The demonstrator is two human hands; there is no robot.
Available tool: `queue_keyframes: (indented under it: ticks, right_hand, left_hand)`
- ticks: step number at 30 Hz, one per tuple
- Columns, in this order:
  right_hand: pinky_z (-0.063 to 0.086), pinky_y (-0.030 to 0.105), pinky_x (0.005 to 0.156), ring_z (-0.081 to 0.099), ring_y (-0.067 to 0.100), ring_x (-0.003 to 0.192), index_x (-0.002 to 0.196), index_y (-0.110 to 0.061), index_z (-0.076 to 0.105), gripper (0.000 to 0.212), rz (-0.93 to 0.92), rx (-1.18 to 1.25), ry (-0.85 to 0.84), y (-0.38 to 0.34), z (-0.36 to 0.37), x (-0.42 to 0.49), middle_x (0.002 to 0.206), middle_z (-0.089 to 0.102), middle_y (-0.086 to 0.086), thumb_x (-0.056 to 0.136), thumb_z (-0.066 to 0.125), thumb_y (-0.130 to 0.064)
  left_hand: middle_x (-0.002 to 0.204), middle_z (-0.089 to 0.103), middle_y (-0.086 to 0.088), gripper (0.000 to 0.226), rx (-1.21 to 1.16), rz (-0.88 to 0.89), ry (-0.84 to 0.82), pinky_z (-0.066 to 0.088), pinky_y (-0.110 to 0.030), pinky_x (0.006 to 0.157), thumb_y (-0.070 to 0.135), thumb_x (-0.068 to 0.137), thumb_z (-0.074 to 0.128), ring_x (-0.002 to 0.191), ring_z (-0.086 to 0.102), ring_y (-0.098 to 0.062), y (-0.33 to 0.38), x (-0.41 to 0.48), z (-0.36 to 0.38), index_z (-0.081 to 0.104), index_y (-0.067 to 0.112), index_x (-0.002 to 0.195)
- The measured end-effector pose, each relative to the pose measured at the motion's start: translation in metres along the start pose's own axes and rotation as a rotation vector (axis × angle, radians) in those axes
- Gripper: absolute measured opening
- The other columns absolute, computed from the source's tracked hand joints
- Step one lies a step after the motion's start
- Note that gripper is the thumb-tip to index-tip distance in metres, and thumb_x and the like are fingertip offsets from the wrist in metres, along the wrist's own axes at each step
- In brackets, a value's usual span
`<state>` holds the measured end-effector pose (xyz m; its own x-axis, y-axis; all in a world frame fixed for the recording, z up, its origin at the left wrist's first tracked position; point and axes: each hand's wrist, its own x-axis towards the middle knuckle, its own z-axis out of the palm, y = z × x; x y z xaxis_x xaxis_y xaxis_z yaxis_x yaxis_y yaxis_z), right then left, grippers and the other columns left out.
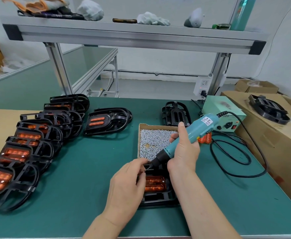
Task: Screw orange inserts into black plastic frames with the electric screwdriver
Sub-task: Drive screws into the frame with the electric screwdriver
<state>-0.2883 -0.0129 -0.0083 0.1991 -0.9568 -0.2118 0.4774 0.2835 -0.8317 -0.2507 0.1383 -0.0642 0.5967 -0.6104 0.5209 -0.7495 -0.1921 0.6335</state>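
Note:
A black plastic frame (158, 198) with an orange insert (156, 183) lies on the green mat near the front edge, partly hidden by both hands. My right hand (184, 152) grips the teal electric screwdriver (191, 135), tilted with its bit pointing down-left toward the frame's far end. My left hand (129, 185) pinches a small screw (144, 170) at the bit's tip. Just behind lies a cardboard tray of screws (151, 142).
A row of several black frames with orange inserts (25, 147) runs along the left. One more fitted frame (106, 121) and one without an insert (175, 114) lie further back. The screwdriver's power box (225, 116), its black cable (234, 157), loose orange inserts (205, 138) and cardboard boxes (270, 135) stand right.

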Motion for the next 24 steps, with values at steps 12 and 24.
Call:
queue_keyframes:
  ticks: [12, 24]
  right_hand:
    - [0.051, 0.021, 0.058, 0.06, 0.006, 0.056, 0.095, -0.019, 0.06, 0.023, -0.127, -0.017, -0.033, -0.008, -0.001, -0.002, 0.059, 0.063, -0.007, 0.087, 0.077, -0.032]
    - [0.047, 0.02, 0.055, 0.052, 0.01, 0.052, 0.091, -0.011, 0.056, 0.02, -0.308, -0.036, -0.282, -0.005, 0.007, -0.03, 0.06, 0.056, 0.001, 0.09, 0.074, -0.02]
  left_hand:
    - [0.124, 0.041, 0.02, 0.055, -0.216, -0.183, -0.365, 0.032, -0.023, 0.109, 0.048, 0.076, 0.059, 0.129, 0.037, -0.002, -0.014, 0.009, -0.02, 0.052, 0.042, 0.13]
    - [0.126, 0.021, 0.045, 0.128, -0.024, -0.082, -0.485, 0.033, -0.026, 0.11, 0.076, 0.048, 0.076, 0.13, 0.026, 0.007, -0.026, 0.003, -0.018, 0.001, 0.052, 0.149]
